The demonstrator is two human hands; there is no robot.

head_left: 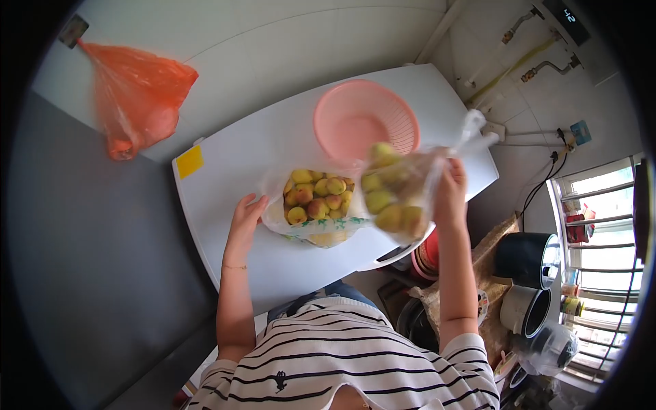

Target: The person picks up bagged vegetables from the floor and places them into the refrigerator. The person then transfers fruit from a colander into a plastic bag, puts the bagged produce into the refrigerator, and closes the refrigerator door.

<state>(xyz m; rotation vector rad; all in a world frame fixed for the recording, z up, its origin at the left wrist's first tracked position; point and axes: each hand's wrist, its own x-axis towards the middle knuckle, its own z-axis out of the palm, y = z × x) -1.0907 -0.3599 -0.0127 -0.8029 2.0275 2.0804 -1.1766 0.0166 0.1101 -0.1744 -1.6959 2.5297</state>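
My right hand is closed around the gathered top of a clear plastic bag, smeared by motion. Round yellow-green fruits fill this bag, which hangs over the right part of the white surface. To its left lies a second plastic bag, thin and whitish with green print, its mouth spread wide. Inside it sit several yellow fruits with a reddish blush. My left hand is at this bag's left edge, fingers stretched out; whether they touch the plastic I cannot tell.
A pink plastic basket stands at the back of the white surface. An orange-red bag hangs on the wall at left. Dark and light pots are at right by a barred window. Pipes and cables run along the right wall.
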